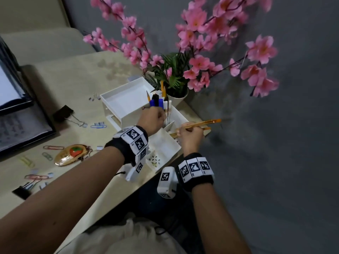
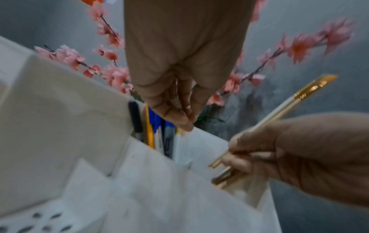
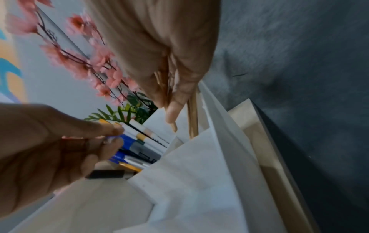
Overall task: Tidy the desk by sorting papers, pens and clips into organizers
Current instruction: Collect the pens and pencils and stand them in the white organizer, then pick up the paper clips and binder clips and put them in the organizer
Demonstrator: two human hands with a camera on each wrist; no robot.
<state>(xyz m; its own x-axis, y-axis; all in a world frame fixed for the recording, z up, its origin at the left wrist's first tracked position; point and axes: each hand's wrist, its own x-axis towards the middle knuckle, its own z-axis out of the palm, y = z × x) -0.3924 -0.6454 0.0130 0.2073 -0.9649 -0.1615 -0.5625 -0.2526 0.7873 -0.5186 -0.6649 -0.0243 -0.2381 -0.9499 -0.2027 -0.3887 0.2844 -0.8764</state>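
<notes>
A white desk organizer [image 1: 166, 145] [image 2: 159, 181] [image 3: 199, 173] stands at the desk's right edge. Several pens and pencils [image 1: 156, 103] [image 2: 157, 126] [image 3: 139, 145] stand upright in its back compartment. My left hand [image 1: 162, 114] [image 2: 186, 121] [image 3: 114, 135] is at their tops, thumb and fingertips pinched on one blue-capped pen. My right hand [image 1: 183, 132] [image 2: 233, 156] [image 3: 169, 110] grips a few gold pens [image 1: 205, 122] [image 2: 299, 97] [image 3: 192, 113]. Their lower ends dip into the compartment just right of the standing pens, and their gold clips point out to the right.
An open white tray [image 1: 124, 99] tops the organizer, and a pot of pink blossoms [image 1: 177, 97] stands behind it. Loose on the desk to the left lie binder clips [image 1: 63, 112], coloured paper clips [image 1: 53, 147] and a strawberry keychain [image 1: 73, 154]. A dark folder [image 1: 16, 125] lies far left.
</notes>
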